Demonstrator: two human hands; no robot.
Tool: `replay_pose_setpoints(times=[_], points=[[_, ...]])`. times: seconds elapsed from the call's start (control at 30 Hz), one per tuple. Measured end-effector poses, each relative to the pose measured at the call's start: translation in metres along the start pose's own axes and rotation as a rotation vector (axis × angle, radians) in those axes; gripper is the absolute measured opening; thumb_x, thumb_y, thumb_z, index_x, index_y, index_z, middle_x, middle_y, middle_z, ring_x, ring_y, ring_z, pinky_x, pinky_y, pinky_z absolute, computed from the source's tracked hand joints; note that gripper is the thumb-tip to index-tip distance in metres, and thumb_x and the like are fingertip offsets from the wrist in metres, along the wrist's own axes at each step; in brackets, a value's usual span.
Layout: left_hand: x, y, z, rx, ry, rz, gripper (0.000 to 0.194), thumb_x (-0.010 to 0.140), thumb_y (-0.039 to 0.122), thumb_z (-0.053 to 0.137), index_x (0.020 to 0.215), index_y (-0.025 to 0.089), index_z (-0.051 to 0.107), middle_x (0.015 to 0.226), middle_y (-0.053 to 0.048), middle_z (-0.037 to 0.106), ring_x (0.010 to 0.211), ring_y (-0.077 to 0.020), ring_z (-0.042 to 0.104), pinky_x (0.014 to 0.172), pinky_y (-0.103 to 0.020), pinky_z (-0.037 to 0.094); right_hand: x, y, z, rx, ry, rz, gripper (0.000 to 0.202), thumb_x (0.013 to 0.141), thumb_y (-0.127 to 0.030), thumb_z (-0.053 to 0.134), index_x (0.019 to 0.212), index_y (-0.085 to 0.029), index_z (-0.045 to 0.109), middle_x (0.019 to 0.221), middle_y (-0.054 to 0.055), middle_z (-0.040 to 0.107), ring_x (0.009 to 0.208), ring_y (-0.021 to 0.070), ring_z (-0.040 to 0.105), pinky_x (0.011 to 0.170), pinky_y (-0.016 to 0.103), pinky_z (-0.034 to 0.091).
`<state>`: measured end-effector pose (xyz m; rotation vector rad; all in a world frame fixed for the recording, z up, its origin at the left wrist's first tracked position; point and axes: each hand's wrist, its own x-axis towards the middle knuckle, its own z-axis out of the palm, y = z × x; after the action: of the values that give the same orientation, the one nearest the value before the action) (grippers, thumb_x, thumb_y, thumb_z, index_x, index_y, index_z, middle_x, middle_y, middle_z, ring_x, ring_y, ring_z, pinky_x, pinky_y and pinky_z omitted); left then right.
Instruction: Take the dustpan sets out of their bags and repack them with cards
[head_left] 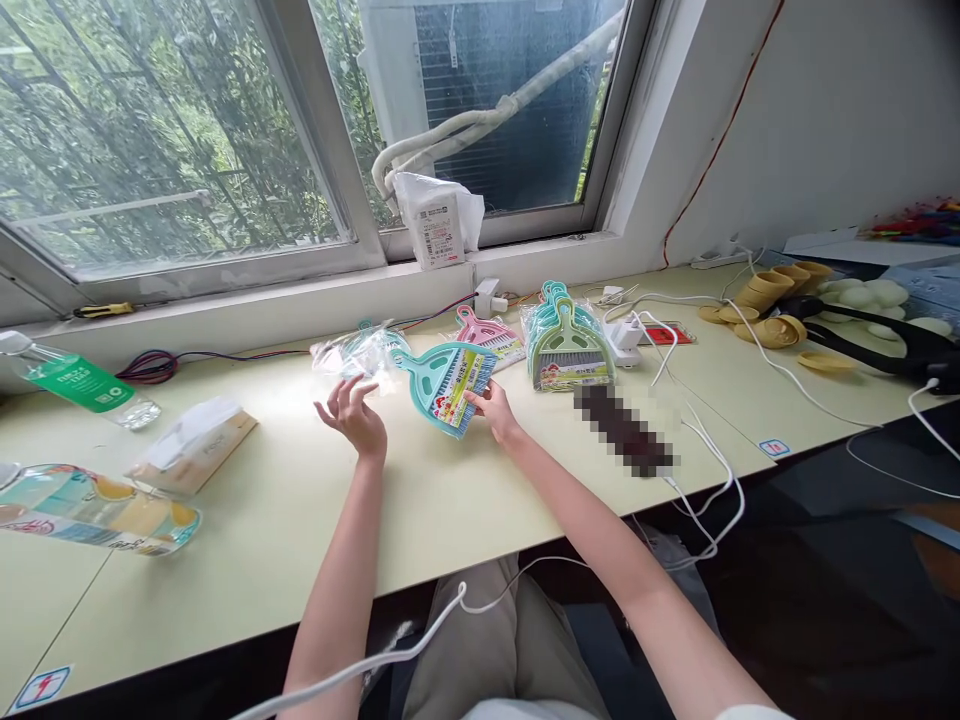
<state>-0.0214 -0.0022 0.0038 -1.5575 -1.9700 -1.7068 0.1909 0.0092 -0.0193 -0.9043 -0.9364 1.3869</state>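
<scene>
My right hand (495, 412) grips the lower right edge of a teal dustpan and brush set (448, 385), whose printed label faces up and whose handle points left. To its left my left hand (358, 418) is raised with fingers apart and curved, just in front of crumpled clear plastic wrapping (360, 355); it holds nothing. Behind the held set lies a pink dustpan set (487, 335). A stack of wrapped dustpan sets (571, 350), a green one in front, stands to the right.
On the left are a green-labelled bottle (86, 383), a tissue pack (193, 445) and a larger bottle (97, 508). White cables (720, 490), a charger (624, 340) and yellow cups (765, 290) occupy the right. A white package (440, 230) stands on the windowsill.
</scene>
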Motion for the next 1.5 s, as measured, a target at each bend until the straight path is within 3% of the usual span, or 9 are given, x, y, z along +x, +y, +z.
replay_pose_setpoints(times=[0.17, 0.3, 0.4, 0.6, 0.83, 1.03, 1.17, 1.33, 1.5], points=[[-0.003, -0.019, 0.007, 0.169, -0.069, -0.058, 0.042, 0.071, -0.003, 0.036, 0.066, 0.025, 0.066, 0.125, 0.004, 0.059, 0.139, -0.0232, 0.025, 0.105, -0.059, -0.024, 0.002, -0.001, -0.005, 0.012, 0.046, -0.011, 0.038, 0.068, -0.029, 0.074, 0.099, -0.020, 0.056, 0.100, 0.005, 0.068, 0.084, 0.0184, 0.066, 0.067, 0.030, 0.058], [0.003, -0.047, 0.012, 0.267, -0.149, -0.183, 0.041, 0.065, -0.001, 0.034, 0.058, 0.025, 0.065, 0.109, 0.001, 0.068, 0.135, -0.0247, 0.032, 0.105, -0.060, -0.023, 0.001, -0.003, -0.007, -0.001, 0.056, -0.010, 0.037, 0.068, -0.030, 0.074, 0.099, -0.020, 0.056, 0.101, 0.006, 0.068, 0.089, 0.0198, 0.065, 0.068, 0.031, 0.058], [0.006, -0.051, 0.014, 0.316, -0.155, -0.240, 0.043, 0.072, 0.005, 0.033, 0.068, 0.026, 0.070, 0.102, -0.001, 0.070, 0.129, -0.0246, 0.040, 0.108, -0.058, -0.019, 0.000, -0.003, -0.006, -0.011, 0.043, -0.008, 0.036, 0.068, -0.030, 0.074, 0.098, -0.020, 0.057, 0.101, 0.006, 0.068, 0.090, 0.0204, 0.065, 0.069, 0.031, 0.058], [0.002, -0.039, 0.020, 0.459, -0.191, -0.115, 0.026, 0.082, 0.036, 0.050, 0.085, 0.022, 0.072, 0.112, -0.008, 0.066, 0.128, -0.0332, 0.037, 0.105, -0.062, -0.020, -0.002, -0.003, -0.003, -0.063, -0.012, 0.039, 0.033, 0.069, -0.028, 0.073, 0.097, -0.020, 0.057, 0.097, 0.005, 0.069, 0.084, 0.0196, 0.066, 0.067, 0.031, 0.057], [-0.001, -0.048, 0.017, 0.509, -0.288, -0.004, 0.016, 0.076, 0.024, 0.054, 0.081, 0.022, 0.069, 0.109, -0.008, 0.065, 0.122, -0.0328, 0.041, 0.107, -0.062, -0.017, 0.000, 0.001, -0.002, -0.095, -0.028, 0.119, 0.027, 0.070, -0.019, 0.070, 0.095, -0.018, 0.060, 0.094, 0.006, 0.070, 0.079, 0.0190, 0.067, 0.062, 0.029, 0.056], [0.001, -0.051, 0.016, 0.567, -0.295, 0.001, 0.027, 0.077, 0.021, 0.052, 0.100, 0.020, 0.067, 0.098, -0.010, 0.068, 0.107, -0.0316, 0.051, 0.111, -0.060, 0.001, 0.005, 0.008, -0.007, -0.105, 0.062, 0.173, 0.022, 0.071, -0.014, 0.067, 0.092, -0.016, 0.059, 0.091, 0.007, 0.070, 0.076, 0.0194, 0.067, 0.062, 0.031, 0.057], [0.002, -0.051, 0.018, 0.586, -0.334, 0.042, 0.033, 0.079, 0.015, 0.048, 0.107, 0.019, 0.065, 0.093, -0.010, 0.070, 0.099, -0.0279, 0.057, 0.112, -0.049, 0.016, 0.005, 0.008, -0.007, -0.093, 0.054, 0.182, 0.022, 0.072, -0.014, 0.067, 0.092, -0.016, 0.058, 0.094, 0.007, 0.070, 0.077, 0.0193, 0.068, 0.063, 0.031, 0.058], [0.003, -0.049, 0.017, 0.499, -0.324, 0.040, 0.035, 0.081, 0.008, 0.041, 0.104, 0.019, 0.065, 0.093, -0.009, 0.069, 0.094, -0.0258, 0.058, 0.095, -0.040, 0.038, 0.003, 0.007, -0.006, -0.088, -0.022, 0.174, 0.024, 0.072, -0.016, 0.068, 0.094, -0.017, 0.059, 0.098, 0.008, 0.069, 0.081, 0.0191, 0.068, 0.064, 0.029, 0.058], [0.001, -0.043, 0.017, 0.315, -0.207, 0.122, 0.029, 0.086, 0.013, 0.042, 0.105, 0.020, 0.063, 0.095, -0.008, 0.067, 0.094, -0.0249, 0.057, 0.080, -0.035, 0.045, 0.001, 0.006, -0.003, -0.092, -0.103, 0.178, 0.028, 0.070, -0.019, 0.070, 0.096, -0.017, 0.059, 0.098, 0.007, 0.070, 0.080, 0.0189, 0.068, 0.063, 0.028, 0.057]])
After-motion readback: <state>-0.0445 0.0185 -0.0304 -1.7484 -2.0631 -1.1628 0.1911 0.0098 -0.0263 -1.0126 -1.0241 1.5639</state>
